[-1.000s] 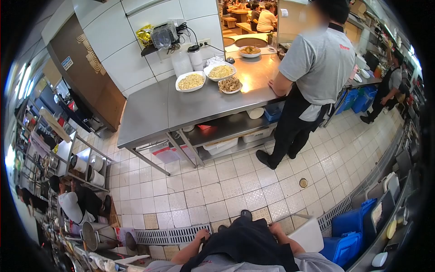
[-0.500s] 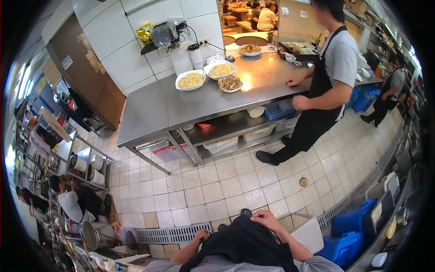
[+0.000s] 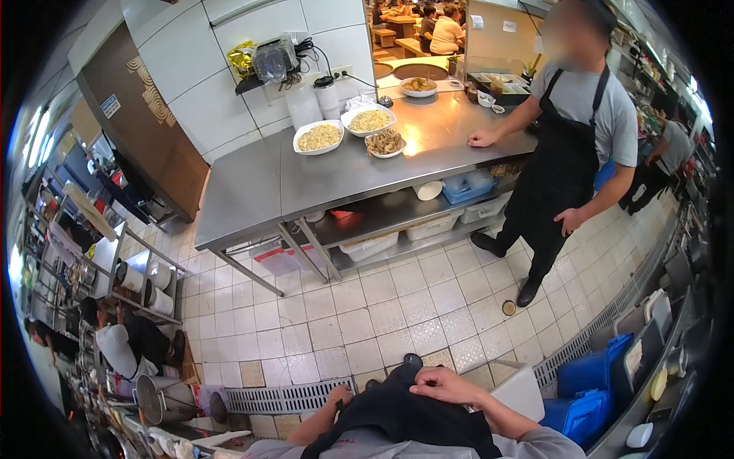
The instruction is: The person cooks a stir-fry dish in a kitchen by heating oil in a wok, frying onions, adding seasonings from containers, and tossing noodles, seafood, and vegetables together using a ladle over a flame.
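Observation:
My right hand (image 3: 443, 384) is in front of the black apron (image 3: 405, 417) I wear, its fingers curled together with nothing visible in them. Lower on the left, my left hand (image 3: 339, 395) hangs beside the apron with a dark band at its wrist; its fingers are mostly hidden. Neither hand touches the steel counter (image 3: 252, 180) ahead. On that counter stand two white bowls of pale yellow chopped food, a left bowl (image 3: 319, 138) and a rear bowl (image 3: 369, 119). A smaller bowl (image 3: 385, 143) of brownish pieces sits beside them.
A co-worker (image 3: 569, 145) in a black apron stands at the counter's right, one hand resting on it. Farther back is a dish (image 3: 419, 86) of orange-brown food. Blue bins (image 3: 577, 417) stand at my right. Another person (image 3: 130, 344) is at lower left. A floor drain (image 3: 508, 307) lies ahead.
The co-worker has turned toward me and stepped back to the right, lowering one hand to the apron. My right hand has shifted slightly left and down, its fingers curling more.

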`<state>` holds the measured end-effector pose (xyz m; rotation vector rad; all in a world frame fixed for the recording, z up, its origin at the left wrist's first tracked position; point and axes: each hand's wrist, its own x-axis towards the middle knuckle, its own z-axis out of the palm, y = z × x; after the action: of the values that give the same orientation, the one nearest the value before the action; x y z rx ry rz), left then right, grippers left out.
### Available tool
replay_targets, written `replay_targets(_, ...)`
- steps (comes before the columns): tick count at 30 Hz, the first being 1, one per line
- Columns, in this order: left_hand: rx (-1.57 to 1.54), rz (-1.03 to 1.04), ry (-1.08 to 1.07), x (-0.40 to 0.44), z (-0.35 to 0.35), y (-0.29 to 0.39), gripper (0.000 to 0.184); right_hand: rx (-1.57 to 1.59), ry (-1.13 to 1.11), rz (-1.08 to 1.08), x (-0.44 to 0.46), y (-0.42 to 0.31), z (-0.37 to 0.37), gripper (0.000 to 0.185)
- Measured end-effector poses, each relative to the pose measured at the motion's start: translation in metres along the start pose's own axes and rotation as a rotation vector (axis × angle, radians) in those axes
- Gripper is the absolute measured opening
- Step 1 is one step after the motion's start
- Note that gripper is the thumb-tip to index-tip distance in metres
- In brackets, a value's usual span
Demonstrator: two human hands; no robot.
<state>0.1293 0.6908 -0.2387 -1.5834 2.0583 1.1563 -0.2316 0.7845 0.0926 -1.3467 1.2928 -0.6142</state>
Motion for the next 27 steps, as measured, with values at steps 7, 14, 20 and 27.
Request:
replay_targets(7, 0.124, 0.17, -0.023, -0.011, -0.002, -0.004, 0.028, 0.012, -0.001, 0.106, -0.016, -0.011, -0.011, 0.037)
replay_targets(14, 0.214, 0.191, 0.019, 0.021, -0.025, 0.017, 0.024, 0.159, 0.12, -0.037, 0.006, 0.038, -0.057, 0.034)
replay_targets(20, 0.138, -0.121, -0.052, 0.063, -0.046, 0.126, 0.027, 0.129, 0.13, 0.073, 0.004, 0.05, -0.168, 0.024)
replay_targets(27, 0.039, 0.003, 0.099, 0.173, -0.052, 0.239, 0.028, 0.418, 0.223, 0.226, -0.012, 0.088, -0.242, 0.016)
